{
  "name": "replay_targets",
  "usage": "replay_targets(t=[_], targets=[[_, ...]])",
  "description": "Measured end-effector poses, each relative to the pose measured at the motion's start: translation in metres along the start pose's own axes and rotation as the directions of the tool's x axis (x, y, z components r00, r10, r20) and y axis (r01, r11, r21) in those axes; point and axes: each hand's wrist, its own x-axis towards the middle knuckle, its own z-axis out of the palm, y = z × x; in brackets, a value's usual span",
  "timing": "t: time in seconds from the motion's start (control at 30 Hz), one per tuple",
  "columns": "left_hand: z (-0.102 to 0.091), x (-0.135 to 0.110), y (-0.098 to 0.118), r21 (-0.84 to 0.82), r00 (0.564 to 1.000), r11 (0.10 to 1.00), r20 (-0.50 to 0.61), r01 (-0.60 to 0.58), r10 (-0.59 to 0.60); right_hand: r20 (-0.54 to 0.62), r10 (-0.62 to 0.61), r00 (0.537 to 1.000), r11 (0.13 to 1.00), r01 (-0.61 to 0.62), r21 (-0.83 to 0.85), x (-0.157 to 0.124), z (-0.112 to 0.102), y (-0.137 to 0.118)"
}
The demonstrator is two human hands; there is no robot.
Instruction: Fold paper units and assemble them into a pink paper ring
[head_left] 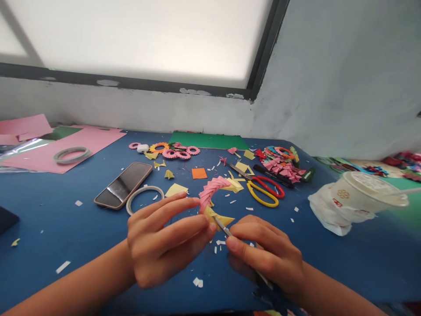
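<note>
My left hand pinches a curved chain of folded paper, pink along most of its arc with yellow pieces at both ends. My right hand is closed around a slim silver metal tool, which could be tweezers or a craft knife. Its tip touches the yellow folded piece at the near end of the arc, beside my left fingertips. Just beyond lie scissors with one red and one yellow handle, a yellow paper square and an orange paper square.
A phone and a tape roll lie left of centre. Another tape roll rests on pink sheets. Finished paper rings are at the back; a lidded cup stands right. Paper scraps dot the blue table.
</note>
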Motion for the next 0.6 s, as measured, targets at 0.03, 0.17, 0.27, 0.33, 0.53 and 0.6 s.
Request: replay_targets(t=[0.03, 0.17, 0.27, 0.33, 0.53, 0.6], targets=[[0.000, 0.000, 0.000, 0.001, 1.000, 1.000, 0.003, 0.004, -0.004, -0.001, 0.005, 1.000, 1.000, -0.005, 0.000, 0.000, 0.001, 0.000], [0.000, -0.002, 0.000, -0.019, 0.998, 0.998, -0.004, 0.067, -0.067, -0.013, 0.033, 0.999, 0.999, -0.033, -0.003, -0.001, 0.004, 0.001], [0.001, -0.004, 0.001, -0.020, 0.994, 0.994, -0.005, 0.109, -0.109, -0.021, 0.024, 0.999, 1.000, -0.023, 0.008, -0.001, 0.005, 0.002], [0.001, -0.004, 0.001, -0.023, 0.993, 0.993, 0.004, 0.118, -0.118, -0.019, 0.006, 1.000, 0.999, -0.006, 0.031, -0.001, 0.005, 0.004], [0.002, -0.002, -0.001, -0.028, 0.998, 0.997, 0.001, 0.069, -0.069, -0.010, -0.046, 0.999, 0.995, 0.047, 0.092, -0.001, 0.002, 0.011], [0.002, -0.003, -0.001, -0.040, 0.997, 0.996, -0.005, 0.077, -0.078, -0.006, -0.049, 0.999, 0.993, 0.049, 0.107, 0.000, 0.000, 0.013]])
